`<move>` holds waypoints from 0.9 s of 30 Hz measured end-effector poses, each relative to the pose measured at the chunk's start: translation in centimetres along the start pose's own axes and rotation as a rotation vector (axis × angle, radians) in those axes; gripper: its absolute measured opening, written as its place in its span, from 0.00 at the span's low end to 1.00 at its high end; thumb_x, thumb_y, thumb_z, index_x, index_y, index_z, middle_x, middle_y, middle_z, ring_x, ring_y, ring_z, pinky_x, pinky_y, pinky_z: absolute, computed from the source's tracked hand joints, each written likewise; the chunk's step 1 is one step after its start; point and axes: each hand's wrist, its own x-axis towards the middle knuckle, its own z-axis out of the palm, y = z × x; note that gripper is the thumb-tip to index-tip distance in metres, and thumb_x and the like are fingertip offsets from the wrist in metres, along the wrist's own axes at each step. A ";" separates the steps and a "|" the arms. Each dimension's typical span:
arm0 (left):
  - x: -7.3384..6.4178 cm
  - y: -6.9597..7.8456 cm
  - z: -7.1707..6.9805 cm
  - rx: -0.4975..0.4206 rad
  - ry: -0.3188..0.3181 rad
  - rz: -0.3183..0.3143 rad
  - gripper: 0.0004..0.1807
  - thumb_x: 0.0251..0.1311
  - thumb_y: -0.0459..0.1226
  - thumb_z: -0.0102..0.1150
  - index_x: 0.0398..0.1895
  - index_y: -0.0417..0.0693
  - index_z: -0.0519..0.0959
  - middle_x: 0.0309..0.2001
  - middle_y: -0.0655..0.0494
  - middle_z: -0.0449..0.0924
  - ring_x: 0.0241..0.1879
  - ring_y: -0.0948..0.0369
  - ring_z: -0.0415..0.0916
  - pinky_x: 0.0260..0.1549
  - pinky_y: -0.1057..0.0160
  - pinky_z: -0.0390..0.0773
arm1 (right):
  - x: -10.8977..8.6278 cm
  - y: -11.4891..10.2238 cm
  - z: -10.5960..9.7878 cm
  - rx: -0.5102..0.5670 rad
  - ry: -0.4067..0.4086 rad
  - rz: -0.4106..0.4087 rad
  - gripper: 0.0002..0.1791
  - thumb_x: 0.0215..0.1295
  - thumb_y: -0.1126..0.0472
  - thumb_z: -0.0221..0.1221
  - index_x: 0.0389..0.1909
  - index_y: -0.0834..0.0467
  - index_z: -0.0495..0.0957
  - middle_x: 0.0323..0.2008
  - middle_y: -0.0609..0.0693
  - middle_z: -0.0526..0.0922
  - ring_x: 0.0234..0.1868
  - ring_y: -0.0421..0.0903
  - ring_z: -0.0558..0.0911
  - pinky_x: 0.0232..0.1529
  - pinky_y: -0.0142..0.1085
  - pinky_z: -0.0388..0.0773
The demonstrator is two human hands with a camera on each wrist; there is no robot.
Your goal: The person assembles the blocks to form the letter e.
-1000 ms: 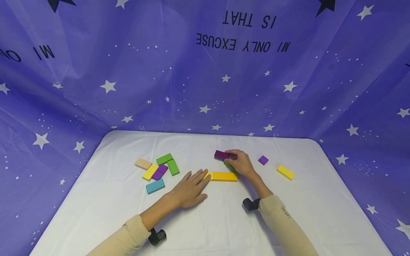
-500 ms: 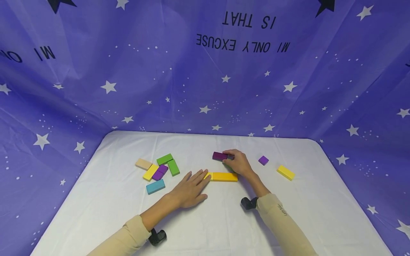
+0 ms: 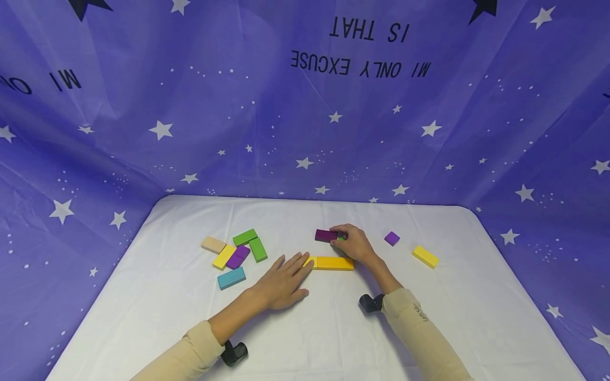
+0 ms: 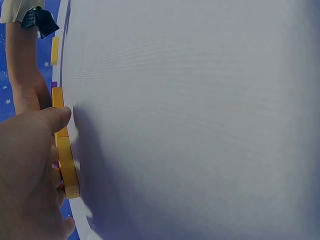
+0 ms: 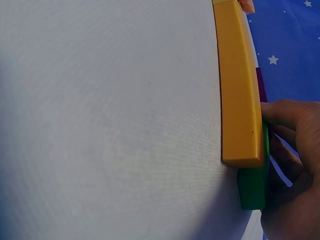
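Note:
My left hand (image 3: 281, 280) lies with straight fingers over the left part of a yellow block (image 3: 313, 261). End to end with that block, on its right, is a longer orange-yellow block (image 3: 335, 263). Just behind this row, my right hand (image 3: 355, 244) pinches the right end of a dark purple block (image 3: 325, 235) between thumb and fingers. A green block (image 5: 251, 190) shows beside the orange-yellow one in the right wrist view, under the right hand; in the head view the hand mostly hides it.
Left of the hands lie a tan block (image 3: 213, 244), a yellow block (image 3: 224, 256), purple pieces (image 3: 238, 256), two green blocks (image 3: 258, 248) and a blue block (image 3: 231, 278). To the right are a small purple block (image 3: 392, 238) and another yellow block (image 3: 425, 256). A starry curtain (image 3: 267, 132) surrounds the white table.
My right hand has shifted the dark purple block slightly left and nearer to me, toward the yellow row. The left hand has stayed in place.

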 end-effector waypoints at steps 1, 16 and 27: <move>0.0 0.0 0.0 -0.003 0.001 0.002 0.37 0.74 0.53 0.47 0.78 0.45 0.55 0.78 0.45 0.49 0.76 0.50 0.45 0.71 0.41 0.48 | 0.0 0.0 0.0 0.001 -0.002 0.003 0.20 0.63 0.61 0.68 0.56 0.57 0.83 0.55 0.57 0.81 0.55 0.56 0.77 0.62 0.50 0.71; 0.0 0.0 0.1 -0.004 0.000 -0.003 0.37 0.74 0.53 0.47 0.79 0.45 0.55 0.79 0.46 0.47 0.77 0.50 0.44 0.71 0.41 0.47 | -0.1 -0.2 -0.2 -0.001 -0.042 -0.016 0.22 0.61 0.65 0.67 0.58 0.58 0.81 0.57 0.59 0.79 0.58 0.58 0.76 0.65 0.52 0.68; 0.0 0.0 0.1 -0.012 0.005 0.001 0.37 0.74 0.52 0.47 0.78 0.44 0.55 0.78 0.45 0.48 0.76 0.50 0.45 0.71 0.41 0.48 | 0.0 -0.1 -0.1 -0.012 -0.044 -0.001 0.21 0.62 0.64 0.67 0.57 0.57 0.81 0.57 0.58 0.79 0.59 0.57 0.76 0.65 0.53 0.67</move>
